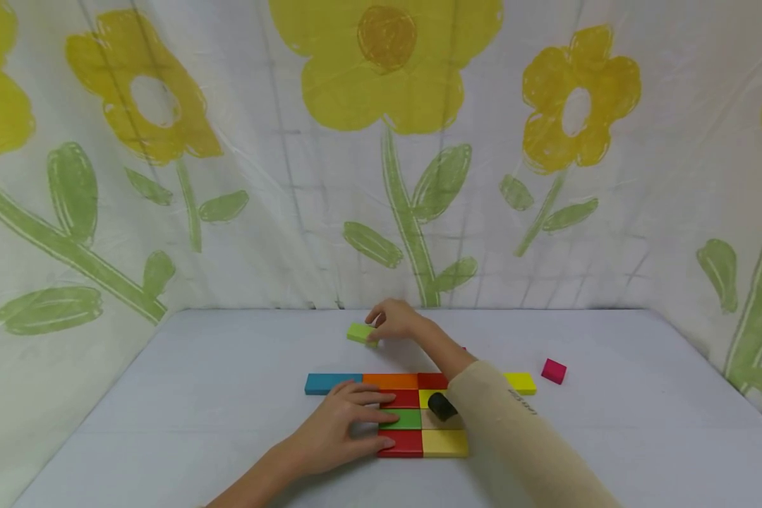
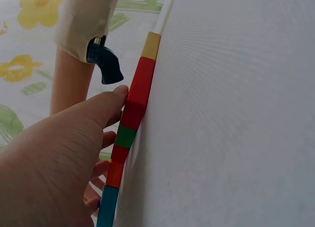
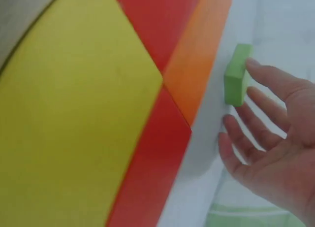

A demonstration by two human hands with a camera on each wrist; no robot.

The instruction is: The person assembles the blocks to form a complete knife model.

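On the table lies a flat arrangement of coloured wooden blocks, with a red block [image 1: 400,443] and a yellow block [image 1: 445,443] at its near end. My left hand [image 1: 336,428] rests along its left side, fingers extended, fingertips over the red and green blocks [image 1: 403,419]. Beyond the arrangement, my right hand [image 1: 396,321] pinches a light green block [image 3: 238,77] by one end, between thumb and fingers. The right forearm crosses over the far row, hiding part of it.
The far row runs from a blue block [image 1: 332,384] through an orange block [image 1: 390,381] to a yellow block [image 1: 521,383]. A loose pinkish-red block [image 1: 554,371] lies at the right. A dark wrist camera [image 1: 442,407] hangs over the arrangement. A flowered curtain [image 1: 241,261] stands behind the table.
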